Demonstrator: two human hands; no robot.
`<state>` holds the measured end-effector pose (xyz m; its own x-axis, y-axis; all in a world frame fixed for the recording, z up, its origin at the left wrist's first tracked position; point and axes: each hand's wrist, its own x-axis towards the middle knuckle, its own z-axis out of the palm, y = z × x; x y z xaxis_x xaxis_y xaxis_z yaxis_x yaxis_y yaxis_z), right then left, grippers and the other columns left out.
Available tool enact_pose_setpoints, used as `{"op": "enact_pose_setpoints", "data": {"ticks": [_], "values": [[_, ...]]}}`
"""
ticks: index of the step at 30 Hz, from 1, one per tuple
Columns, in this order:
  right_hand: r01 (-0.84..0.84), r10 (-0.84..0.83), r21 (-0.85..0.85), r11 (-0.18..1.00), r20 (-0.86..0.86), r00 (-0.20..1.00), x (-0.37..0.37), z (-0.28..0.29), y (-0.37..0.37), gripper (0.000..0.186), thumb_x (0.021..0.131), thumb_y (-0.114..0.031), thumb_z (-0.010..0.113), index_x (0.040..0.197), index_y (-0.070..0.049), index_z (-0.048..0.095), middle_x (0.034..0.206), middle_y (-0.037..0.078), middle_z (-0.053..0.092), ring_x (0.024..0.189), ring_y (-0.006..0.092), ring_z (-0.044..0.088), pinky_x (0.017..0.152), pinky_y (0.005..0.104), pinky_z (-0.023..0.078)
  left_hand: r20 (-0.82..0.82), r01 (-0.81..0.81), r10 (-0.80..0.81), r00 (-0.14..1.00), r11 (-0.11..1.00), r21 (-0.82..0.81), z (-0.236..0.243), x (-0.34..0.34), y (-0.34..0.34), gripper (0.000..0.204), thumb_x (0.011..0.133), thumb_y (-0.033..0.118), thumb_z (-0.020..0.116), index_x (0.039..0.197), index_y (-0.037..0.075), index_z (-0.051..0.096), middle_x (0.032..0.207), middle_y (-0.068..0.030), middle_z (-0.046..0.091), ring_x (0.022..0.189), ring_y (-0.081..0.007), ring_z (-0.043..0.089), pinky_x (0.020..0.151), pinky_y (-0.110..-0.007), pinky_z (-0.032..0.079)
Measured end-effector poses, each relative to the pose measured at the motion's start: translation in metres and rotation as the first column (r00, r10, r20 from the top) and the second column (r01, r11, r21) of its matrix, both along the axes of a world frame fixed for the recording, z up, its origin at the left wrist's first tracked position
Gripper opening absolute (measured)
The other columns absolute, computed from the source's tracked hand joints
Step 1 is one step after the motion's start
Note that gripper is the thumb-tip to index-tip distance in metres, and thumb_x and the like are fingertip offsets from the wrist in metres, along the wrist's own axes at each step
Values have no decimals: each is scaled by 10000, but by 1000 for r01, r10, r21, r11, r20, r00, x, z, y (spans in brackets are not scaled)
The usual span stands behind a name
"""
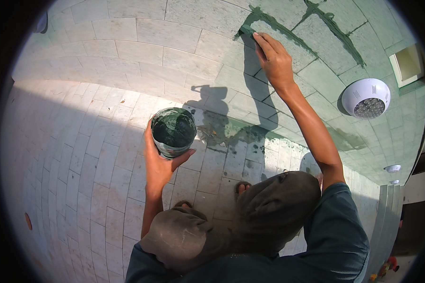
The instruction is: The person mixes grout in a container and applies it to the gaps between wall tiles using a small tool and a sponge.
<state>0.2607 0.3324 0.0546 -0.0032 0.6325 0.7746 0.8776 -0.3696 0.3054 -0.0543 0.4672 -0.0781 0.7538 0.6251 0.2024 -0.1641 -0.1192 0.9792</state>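
My left hand [159, 165] is wrapped around a round cup [172, 151], its inside coated with dark green paste. Up at the tiled wall [179, 35], my right hand [275, 61] is closed, with the thumb and fingers pinched together at a tile joint. A dark green bit shows at its fingertips, but I cannot make out whether it is a small tool or only paste. Thick green paste [281, 29] runs along the joint beside that hand. Another smeared green line [337, 35] lies farther right on the wall.
A round white lamp [366, 98] juts from the wall right of my right forearm, near a square recess [406, 65]. Green splashes [238, 134] mark the foot of the wall. My knees are bent above the tiled floor [94, 174]. Steps [386, 212] rise at the right.
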Motion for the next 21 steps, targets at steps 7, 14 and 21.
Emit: {"op": "enact_pose_setpoints", "data": {"ticks": [7, 14, 21], "values": [[14, -19, -194, 981, -23, 1000, 14, -32, -5, 354, 812, 15, 653, 1159, -55, 656, 1166, 56, 627, 964, 247, 610, 795, 348, 552, -4, -2, 2, 1000, 1000, 2, 3, -1, -3, 1085, 596, 104, 918, 1463, 1, 273, 1310, -206, 519, 1188, -287, 557, 973, -394, 481], [-63, 62, -24, 998, -60, 996, -5, -11, -1, 372, 775, -4, 707, 1137, -76, 667, 1163, 44, 630, 951, 246, 618, 801, 351, 551, -12, -19, 20, 1000, 999, 51, 5, -3, -1, 1088, 596, 97, 917, 1465, 7, 268, 1310, -211, 522, 1185, -287, 561, 970, -395, 487], [26, -23, -127, 992, 23, 999, 6, -18, -5, 337, 797, -26, 697, 1128, -82, 671, 1133, 25, 634, 926, 230, 619, 755, 334, 561, -1, 20, -20, 1000, 1000, -18, 7, -2, -4, 1094, 593, 91, 917, 1466, 5, 264, 1309, -211, 519, 1186, -283, 559, 971, -391, 485]]}}
